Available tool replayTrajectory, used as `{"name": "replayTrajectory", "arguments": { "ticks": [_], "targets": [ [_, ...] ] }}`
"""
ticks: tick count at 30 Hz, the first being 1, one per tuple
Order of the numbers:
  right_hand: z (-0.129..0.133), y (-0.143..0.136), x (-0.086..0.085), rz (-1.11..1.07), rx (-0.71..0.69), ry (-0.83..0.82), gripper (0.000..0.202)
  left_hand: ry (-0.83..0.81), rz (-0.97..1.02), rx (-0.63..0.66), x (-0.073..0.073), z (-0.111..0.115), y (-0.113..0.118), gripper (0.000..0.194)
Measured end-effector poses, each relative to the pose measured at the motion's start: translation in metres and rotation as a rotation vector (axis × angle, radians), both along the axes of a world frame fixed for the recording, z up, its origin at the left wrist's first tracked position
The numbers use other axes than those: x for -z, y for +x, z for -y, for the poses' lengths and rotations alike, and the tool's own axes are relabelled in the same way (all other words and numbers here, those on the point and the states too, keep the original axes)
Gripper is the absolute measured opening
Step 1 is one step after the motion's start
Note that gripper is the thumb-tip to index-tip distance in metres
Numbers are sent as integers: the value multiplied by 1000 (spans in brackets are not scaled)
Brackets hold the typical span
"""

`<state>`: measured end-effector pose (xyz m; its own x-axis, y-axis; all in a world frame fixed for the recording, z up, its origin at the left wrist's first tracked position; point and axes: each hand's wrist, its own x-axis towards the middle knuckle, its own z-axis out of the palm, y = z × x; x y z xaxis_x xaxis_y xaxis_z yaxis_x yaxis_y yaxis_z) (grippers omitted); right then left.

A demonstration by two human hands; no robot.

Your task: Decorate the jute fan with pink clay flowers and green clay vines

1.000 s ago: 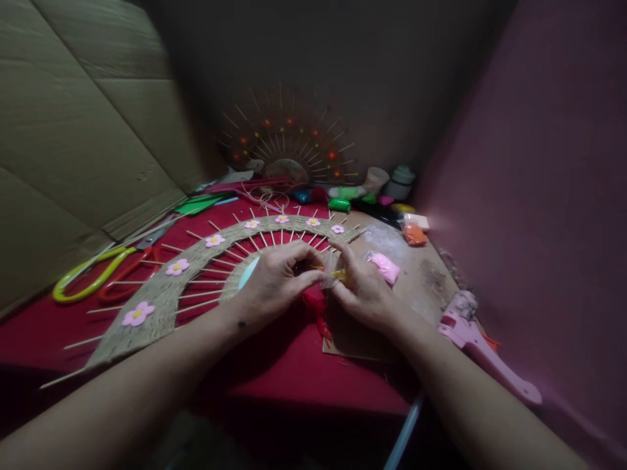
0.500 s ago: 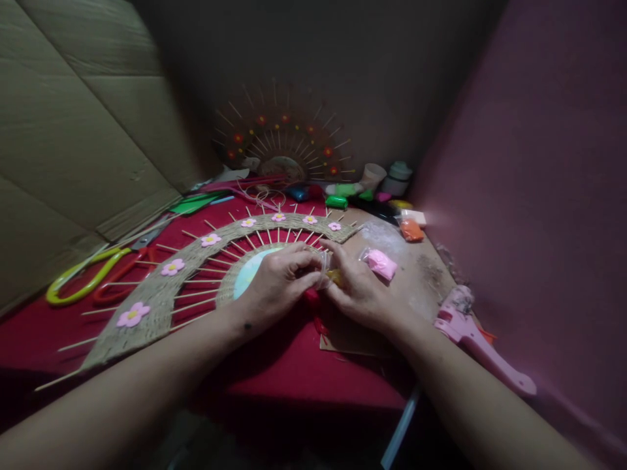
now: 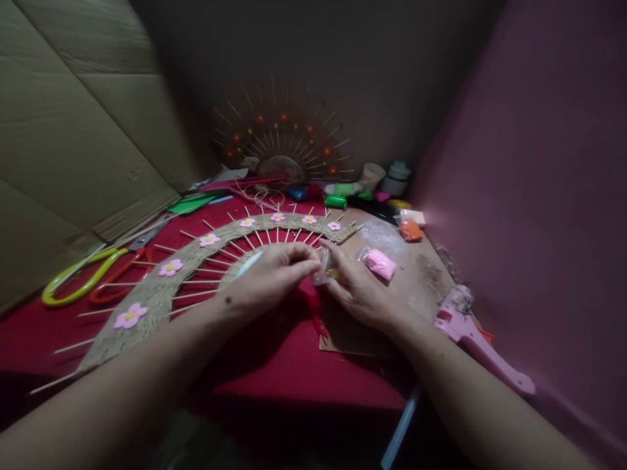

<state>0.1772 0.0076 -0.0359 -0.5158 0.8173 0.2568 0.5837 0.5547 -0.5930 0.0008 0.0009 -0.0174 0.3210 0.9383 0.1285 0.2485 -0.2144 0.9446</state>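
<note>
Between my two hands is a small clear plastic packet [image 3: 322,269] with something yellow in it. My left hand [image 3: 281,271] pinches its left side between thumb and fingers. Around the yellow end, my right hand [image 3: 355,281] is closed, its fingers partly covering the packet. Beneath and behind my left hand lies a half-round woven fan of twine and sticks [image 3: 210,251], dotted with pink clay flowers [image 3: 171,267] that have yellow centres. My left wrist and hand hide part of its pale blue middle. A red tassel-like bit [image 3: 319,323] lies just below my hands.
Pink clay [image 3: 381,264] in a clear packet rests on a brown board [image 3: 416,287] at right, near an orange packet [image 3: 411,230]. A pink glue gun [image 3: 482,346] lies by the wall. Scissors [image 3: 81,277] sit at left; another stick fan [image 3: 284,147] leans at the back.
My left hand has shifted slightly, with its wrist a little further left and up. More of the clear packet shows between my hands. The right hand has barely moved.
</note>
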Motion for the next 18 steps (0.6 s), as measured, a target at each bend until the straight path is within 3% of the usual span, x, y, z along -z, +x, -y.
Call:
{"name": "replayTrajectory", "arguments": {
  "ticks": [3, 6, 12, 18],
  "targets": [
    [-2, 0, 1, -2, 68, -2, 61, -282, 370, -51, -5, -3, -9, 15],
    [-2, -1, 2, 38, 102, 29, 62, -369, 569, -37, -6, -6, -12, 15],
    [1, 2, 0, 131, 75, 101, 62, -363, 609, 19, -3, -5, -8, 8],
    [1, 2, 1, 153, 62, 112, 48, -458, 562, 36, -1, -5, -10, 9]
  ]
}}
